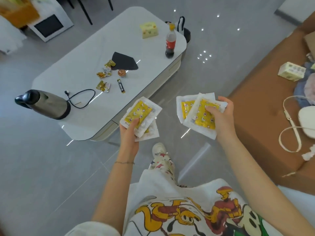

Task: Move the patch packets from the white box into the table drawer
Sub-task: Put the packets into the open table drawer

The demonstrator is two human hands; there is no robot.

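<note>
My left hand [128, 133] grips a small stack of patch packets [141, 111], white with yellow star-printed centres, held over the near corner of the white coffee table [81, 68]. My right hand [219, 114] holds another fanned stack of the same packets [192, 109] over the grey floor, to the right of the table. The table drawer front [109, 127] shows under the near table edge, just left of my left hand, and looks closed. A white and pale yellow box [290, 71] lies on the brown sofa at the right.
On the table stand a steel kettle [46, 104] with its cord, a cola bottle [170, 43], a yellow tissue box [149, 29], a black mat, snack wrappers and a sachet. The brown sofa [255, 108] with a white bag and strap is at the right. My foot [158, 149] is on the floor.
</note>
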